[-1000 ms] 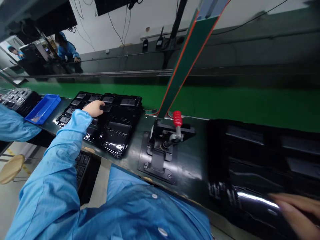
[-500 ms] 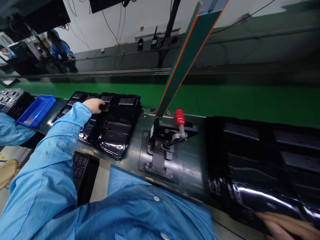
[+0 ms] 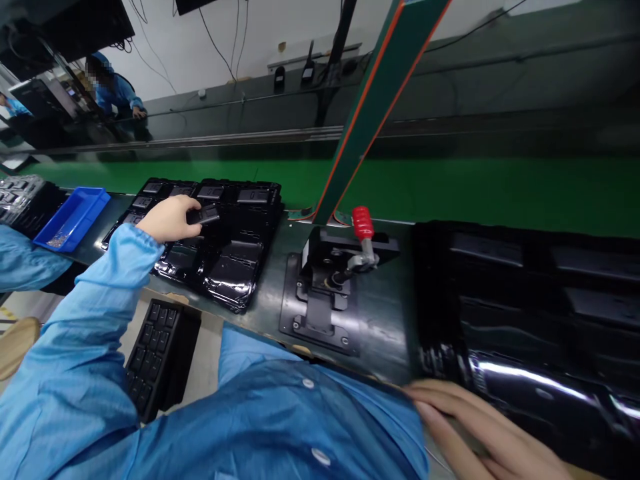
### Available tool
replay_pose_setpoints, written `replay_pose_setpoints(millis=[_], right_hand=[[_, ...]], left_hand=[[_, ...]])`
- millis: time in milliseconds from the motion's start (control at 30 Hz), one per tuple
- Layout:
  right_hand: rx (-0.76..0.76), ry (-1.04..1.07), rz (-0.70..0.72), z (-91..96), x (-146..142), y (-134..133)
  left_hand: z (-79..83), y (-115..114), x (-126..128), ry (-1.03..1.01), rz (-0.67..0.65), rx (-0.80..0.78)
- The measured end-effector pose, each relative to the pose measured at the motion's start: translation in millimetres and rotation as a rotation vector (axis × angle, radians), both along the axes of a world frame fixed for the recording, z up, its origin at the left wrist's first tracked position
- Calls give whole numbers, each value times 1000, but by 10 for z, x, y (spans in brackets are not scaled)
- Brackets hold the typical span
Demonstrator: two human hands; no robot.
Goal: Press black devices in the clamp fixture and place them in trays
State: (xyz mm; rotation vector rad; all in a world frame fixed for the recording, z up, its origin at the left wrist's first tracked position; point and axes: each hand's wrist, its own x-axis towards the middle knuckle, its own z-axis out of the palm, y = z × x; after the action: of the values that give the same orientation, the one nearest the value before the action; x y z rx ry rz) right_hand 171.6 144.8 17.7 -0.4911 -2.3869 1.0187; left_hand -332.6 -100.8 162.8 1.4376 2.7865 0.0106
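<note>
My left hand [image 3: 170, 219] is closed on a small black rectangular part [image 3: 209, 214], pinched between thumb and fingers just above a glossy black moulded tray [image 3: 233, 270]. More flat black parts [image 3: 253, 195] lie in that tray's pockets, and its nearer pockets show bare. My right hand [image 3: 480, 427] is low at the right, in front of the bench edge, with its fingers stretched out and nothing visible in them. Between the hands a black clamp fixture [image 3: 320, 313] with a red handle [image 3: 363, 223] is mounted on the bench.
A second stack of black trays [image 3: 500, 320] lies at the right. A green post [image 3: 357, 127] with orange edges rises behind the fixture. A blue bin [image 3: 75, 217] with small metal pieces stands left. A crate of black parts [image 3: 155, 353] sits below the bench. Co-workers are at the left.
My left hand has drawn slightly back toward me, and the black part now shows raised and tilted in its fingers. My right hand has moved left, away from the right-hand trays.
</note>
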Motion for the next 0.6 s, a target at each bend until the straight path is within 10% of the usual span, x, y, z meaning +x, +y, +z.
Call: replay_pose_setpoints(millis=[333,600], right_hand=[[-156,68,491,97,-880,-842],[-122,172,376,-48,-837,-983]], left_hand=[[-230,-54,1731,-34,-205,334],[-782,67,2522,-122,-218,420]])
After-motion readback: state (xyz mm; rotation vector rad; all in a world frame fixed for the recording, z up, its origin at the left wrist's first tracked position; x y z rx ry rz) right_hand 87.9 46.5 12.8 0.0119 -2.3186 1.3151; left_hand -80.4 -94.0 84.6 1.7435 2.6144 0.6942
